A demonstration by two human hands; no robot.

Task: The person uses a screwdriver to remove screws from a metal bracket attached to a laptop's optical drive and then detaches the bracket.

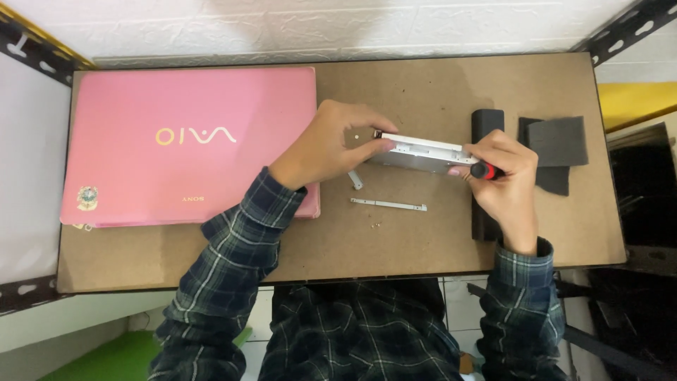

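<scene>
My left hand point(331, 144) grips the left end of a flat silver drive unit point(421, 153), tilted up on its edge above the brown board point(211, 261). My right hand point(502, 180) is closed around a small screwdriver with a red and black handle point(486, 171), its tip against the drive's right end. Just below the drive lie a thin metal bracket strip point(389, 205), a small white piece point(355, 180) and tiny screws point(376, 225).
A closed pink laptop point(183, 144) covers the board's left half. A long black bar point(486, 120) lies under my right hand, with dark grey foam pads point(558, 141) to its right. Black metal shelf rails point(627, 28) frame the corners.
</scene>
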